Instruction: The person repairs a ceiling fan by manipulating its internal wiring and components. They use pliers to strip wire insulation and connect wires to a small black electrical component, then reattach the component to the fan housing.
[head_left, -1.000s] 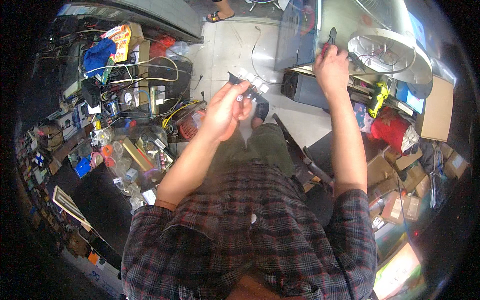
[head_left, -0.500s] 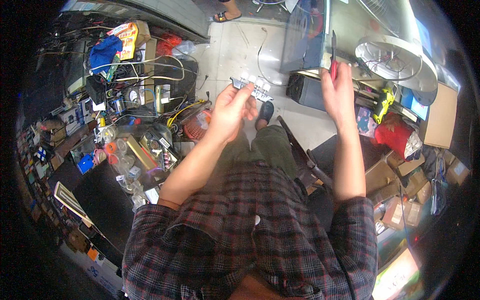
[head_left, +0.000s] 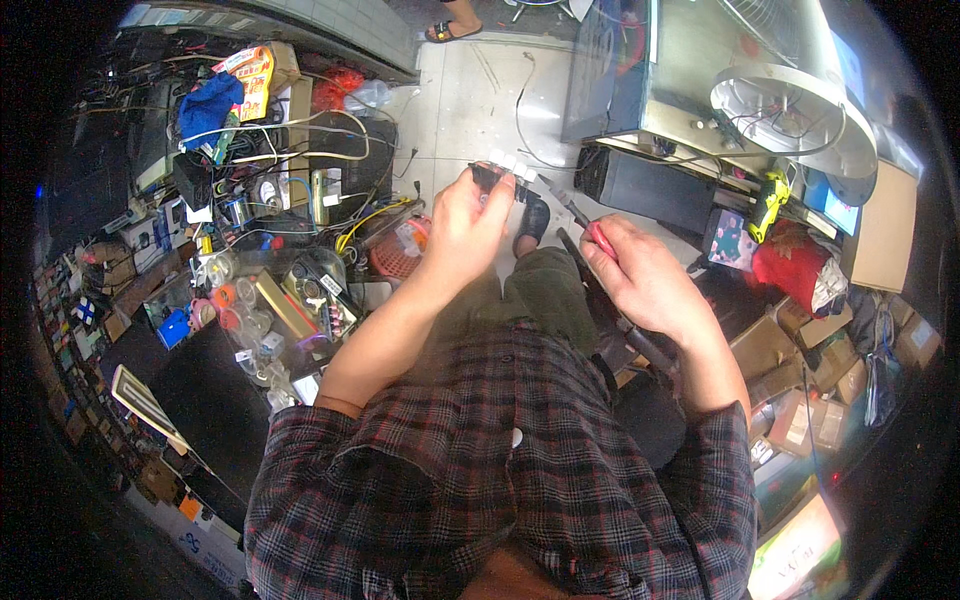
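Observation:
My left hand [head_left: 464, 225] is closed, its thumb and fingers pinching a small dark strip-like part with white blocks [head_left: 508, 164] along it. What kind of part this is I cannot make out. In my right hand [head_left: 640, 272] is a slim tool with a red handle [head_left: 601, 238] and a long dark shaft [head_left: 566, 203]; its exact kind does not show. The shaft slants up and left, with its tip close to the right end of the part. Whether the two touch cannot be seen.
Cables, a blue cloth [head_left: 211, 108] and an orange basket [head_left: 392, 252] crowd the left side. At right stand a large white round-rimmed housing [head_left: 775, 105], a yellow-green tool [head_left: 769, 207] and cardboard boxes [head_left: 812, 422]. Another person's sandalled foot [head_left: 455, 30] shows at the top.
My right hand has come down and left with the red-handled tool, whose shaft now points at the part. In my left hand, the part has turned and shows darker.

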